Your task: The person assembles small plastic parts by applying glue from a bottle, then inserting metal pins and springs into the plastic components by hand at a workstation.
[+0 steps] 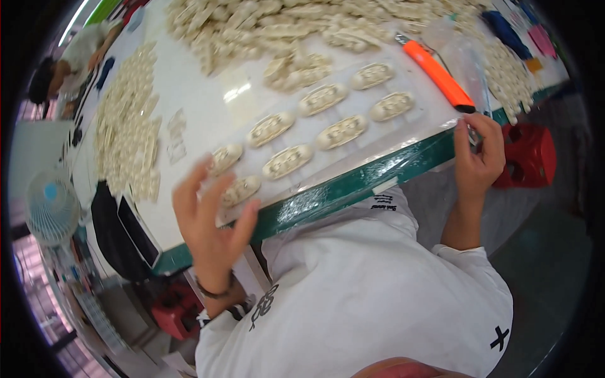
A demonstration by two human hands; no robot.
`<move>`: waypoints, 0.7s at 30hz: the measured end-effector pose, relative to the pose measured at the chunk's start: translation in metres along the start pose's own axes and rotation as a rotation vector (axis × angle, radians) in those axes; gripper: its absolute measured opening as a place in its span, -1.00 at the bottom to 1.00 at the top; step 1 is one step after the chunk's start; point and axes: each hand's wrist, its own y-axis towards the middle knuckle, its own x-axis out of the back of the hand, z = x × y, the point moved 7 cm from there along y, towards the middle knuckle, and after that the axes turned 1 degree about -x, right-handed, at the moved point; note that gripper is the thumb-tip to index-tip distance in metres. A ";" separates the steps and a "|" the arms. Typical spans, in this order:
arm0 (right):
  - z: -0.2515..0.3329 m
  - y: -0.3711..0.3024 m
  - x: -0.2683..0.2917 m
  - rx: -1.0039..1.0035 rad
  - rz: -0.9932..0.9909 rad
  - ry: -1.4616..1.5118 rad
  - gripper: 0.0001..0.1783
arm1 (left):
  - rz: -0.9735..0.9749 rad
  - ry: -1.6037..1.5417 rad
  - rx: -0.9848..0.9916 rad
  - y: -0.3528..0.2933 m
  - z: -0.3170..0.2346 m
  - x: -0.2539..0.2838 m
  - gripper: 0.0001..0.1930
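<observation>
Several cream oval plastic parts [288, 162] lie in two rows on a clear plastic sheet [391, 140] along the table's near edge. My left hand [213, 233], slightly blurred, is over the sheet's left end with its fingers spread around the leftmost parts. Whether its fingertips touch those parts I cannot tell. At the sheet's right corner, my right hand [480, 157] has thumb and fingers closed on the plastic. Just beyond that hand lies an orange utility knife [438, 75].
Heaps of cream parts [283, 25] cover the table's far side, with more piles [129, 126] at left and right. A phone [138, 230] rests near a black pouch [113, 233]. A fan [51, 205] and another person [69, 69] are at left; a red stool [529, 154] stands right.
</observation>
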 end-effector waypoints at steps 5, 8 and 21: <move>0.119 0.016 -0.080 0.547 0.665 0.293 -0.71 | 0.256 -0.006 0.023 0.001 0.034 -0.006 -0.50; 0.164 -0.004 -0.118 0.758 0.973 0.421 -0.55 | 0.336 -0.018 0.006 0.001 0.043 -0.004 -0.53; 0.188 -0.019 -0.152 0.756 1.287 0.400 -0.49 | 0.122 -0.207 -0.044 -0.011 0.049 0.006 -0.64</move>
